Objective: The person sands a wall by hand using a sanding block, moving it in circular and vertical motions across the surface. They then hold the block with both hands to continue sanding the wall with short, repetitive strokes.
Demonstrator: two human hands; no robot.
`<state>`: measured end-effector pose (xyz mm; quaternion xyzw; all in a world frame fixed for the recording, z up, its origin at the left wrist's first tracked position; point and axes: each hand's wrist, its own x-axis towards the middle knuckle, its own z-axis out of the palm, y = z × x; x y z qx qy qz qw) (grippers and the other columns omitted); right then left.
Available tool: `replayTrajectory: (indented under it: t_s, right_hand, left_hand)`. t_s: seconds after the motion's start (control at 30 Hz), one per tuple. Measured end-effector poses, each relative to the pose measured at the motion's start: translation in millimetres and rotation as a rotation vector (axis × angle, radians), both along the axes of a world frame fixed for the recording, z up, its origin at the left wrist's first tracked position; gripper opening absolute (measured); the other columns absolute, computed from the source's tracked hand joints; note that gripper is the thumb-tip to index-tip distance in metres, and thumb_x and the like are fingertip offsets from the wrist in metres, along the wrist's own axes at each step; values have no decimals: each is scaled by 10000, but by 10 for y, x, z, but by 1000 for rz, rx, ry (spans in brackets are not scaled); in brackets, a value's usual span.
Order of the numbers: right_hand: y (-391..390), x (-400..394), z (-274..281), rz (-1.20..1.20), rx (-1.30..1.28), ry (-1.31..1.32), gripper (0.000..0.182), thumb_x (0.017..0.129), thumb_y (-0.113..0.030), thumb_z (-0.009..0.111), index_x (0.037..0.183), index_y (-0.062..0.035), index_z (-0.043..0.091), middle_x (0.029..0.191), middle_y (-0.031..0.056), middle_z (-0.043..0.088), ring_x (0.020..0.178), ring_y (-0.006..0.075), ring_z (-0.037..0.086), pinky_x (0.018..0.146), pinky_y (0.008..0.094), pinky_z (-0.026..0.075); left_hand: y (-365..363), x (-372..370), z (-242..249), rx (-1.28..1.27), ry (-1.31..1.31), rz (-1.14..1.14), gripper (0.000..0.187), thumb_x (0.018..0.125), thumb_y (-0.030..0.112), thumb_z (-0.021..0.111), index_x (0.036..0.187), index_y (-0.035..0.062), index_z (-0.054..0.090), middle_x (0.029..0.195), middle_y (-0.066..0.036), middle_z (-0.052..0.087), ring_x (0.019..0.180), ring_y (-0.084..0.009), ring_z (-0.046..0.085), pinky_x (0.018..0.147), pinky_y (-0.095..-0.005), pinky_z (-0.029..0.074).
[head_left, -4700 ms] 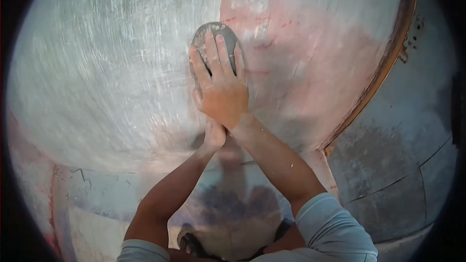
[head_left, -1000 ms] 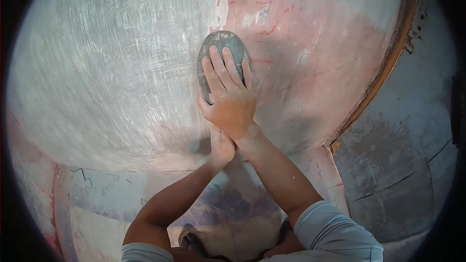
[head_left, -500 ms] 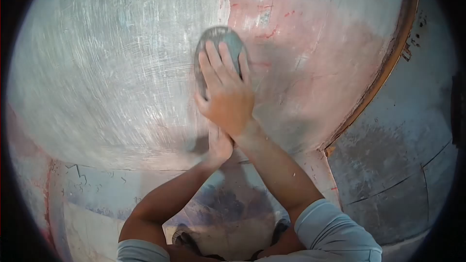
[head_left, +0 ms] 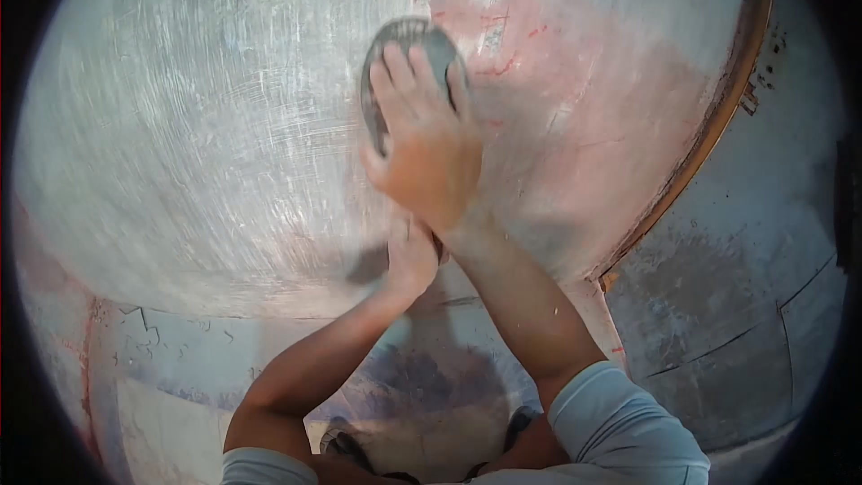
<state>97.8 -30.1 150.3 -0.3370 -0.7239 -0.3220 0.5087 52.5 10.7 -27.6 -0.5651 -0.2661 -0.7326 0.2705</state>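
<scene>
My right hand (head_left: 426,139) lies over an oval grey pad (head_left: 435,43), its fingers spread along the top and its thumb at the left side. The pad rests against a large curved surface (head_left: 224,126) with a pale, streaked finish and a reddish patch (head_left: 620,81) on the right. Just below the right hand, close to the right wrist, is my left hand (head_left: 411,256). Its fingers are mostly hidden, and whether it grips part of the same tool cannot be made out. The right hand is slightly blurred.
A brown raised edge (head_left: 696,148) bounds the curved surface on the right. Beyond it lies a worn grey panel (head_left: 700,305) with dark seams. Below is a scuffed pale floor (head_left: 180,413), where my shoes (head_left: 346,445) show between the arms.
The oval pad and my right hand have shifted a little upward on the curved surface. My left hand has moved slightly up and right with them.
</scene>
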Motion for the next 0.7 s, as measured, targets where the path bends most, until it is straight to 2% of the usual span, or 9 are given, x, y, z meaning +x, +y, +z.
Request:
replayTrajectory:
  t_s: [0.07, 0.13, 0.2, 0.23, 0.33, 0.5, 0.53, 0.63, 0.7]
  right_hand:
    - [-3, 22, -257, 7, -5, -4, 716, 742, -248, 825, 1412, -68, 647, 1530, 128, 592, 1428, 321, 543, 1211, 567, 366]
    - [-80, 37, -107, 7, -48, -25, 698, 741, -250, 831, 1394, -72, 659, 1510, 127, 608, 1417, 320, 552, 1211, 556, 370]
    - [30, 13, 239, 7, 6, -25, 698, 750, -275, 818, 1394, -56, 657, 1510, 132, 603, 1431, 315, 533, 1215, 562, 360]
    - [103, -8, 444, 14, 49, -26, 702, 759, -299, 804, 1394, -41, 655, 1510, 138, 598, 1444, 309, 514, 1220, 568, 350]
    - [161, -17, 657, 39, 56, -16, 721, 760, -311, 802, 1404, -31, 638, 1515, 150, 586, 1441, 322, 512, 1221, 567, 344]
    - [-10, 17, 35, -4, -28, -77, 710, 776, -290, 797, 1421, -40, 633, 1544, 153, 562, 1472, 323, 487, 1235, 587, 323]
    - [-41, 31, -129, -2, -25, -78, 710, 776, -290, 797, 1421, -40, 633, 1544, 153, 562, 1472, 323, 487, 1235, 587, 323]
    - [-72, 69, -202, 3, -78, -115, 725, 783, -297, 794, 1437, -37, 616, 1556, 145, 550, 1475, 310, 480, 1239, 585, 315]
    - [11, 38, 154, -3, -26, -93, 700, 781, -298, 792, 1411, -35, 636, 1549, 146, 556, 1463, 310, 492, 1231, 587, 323]
  left_hand:
    - [-628, -20, 105, -889, -410, -1167, 427, 1173, 355, 352, 1064, 20, 593, 614, -19, 520, 459, -121, 486, 405, -317, 373]
    - [-606, -5, 243, -987, -404, -1095, 405, 1174, 340, 357, 1034, 38, 587, 610, -5, 503, 456, -102, 467, 406, -306, 364]
    - [-603, -35, 634, -712, -439, -1376, 441, 1173, 377, 357, 948, 66, 574, 602, 6, 476, 442, -98, 441, 402, -301, 352]
    - [-679, -82, 1010, -1070, -533, -1156, 452, 1171, 401, 354, 905, 93, 549, 597, 11, 457, 439, -92, 432, 401, -297, 342]
    - [-763, -173, 1451, -1163, -632, -1245, 449, 1170, 412, 344, 914, 101, 541, 606, 11, 467, 456, -92, 444, 408, -295, 344]
    - [-588, -6, 228, -1038, -423, -1057, 413, 1172, 407, 352, 1053, 83, 579, 625, 6, 499, 471, -98, 462, 409, -297, 352]
    - [-645, 32, 128, -720, -207, -522, 376, 1172, 379, 366, 1125, 78, 587, 631, 2, 510, 471, -102, 465, 406, -294, 357]
    - [-834, 0, 340, -902, -446, -1020, 364, 1168, 378, 381, 1066, 86, 573, 633, 3, 506, 468, -98, 458, 401, -288, 354]
    - [-700, -44, 626, -976, -493, -1092, 379, 1166, 387, 385, 1016, 86, 560, 623, 3, 494, 464, -96, 451, 397, -287, 351]
